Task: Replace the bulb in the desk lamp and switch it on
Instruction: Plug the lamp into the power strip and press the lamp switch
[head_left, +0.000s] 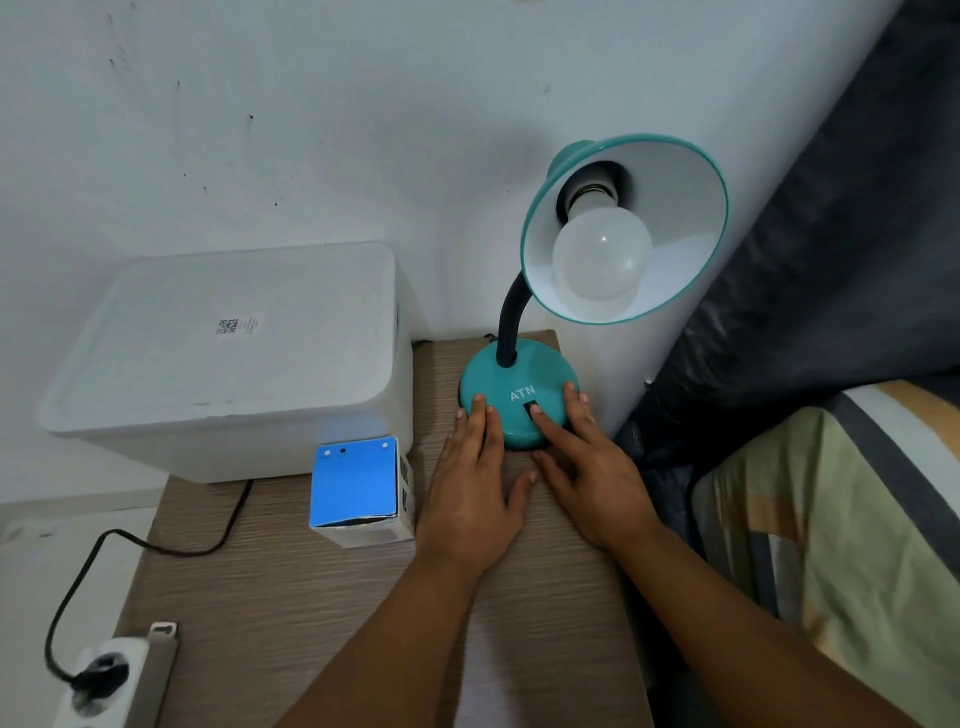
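A teal desk lamp stood at the far right end of a wood-grain table, close to the white wall. Its base was round and smooth (white letters ATN were printed on it), and a thin black bendy neck curved up from it. The cone-shaped shade was tipped up, with its open mouth facing back at the person. A round, frosted white bulb sat screwed into the socket, and it was not lit.

The left hand lay flat with straight fingers resting on the left edge of the base. The right hand had its fingers spread, and one fingertip touched the small black switch.

Left of the lamp stood a boxy white plastic appliance, and just beside that a small cardboard box with a shiny blue top.
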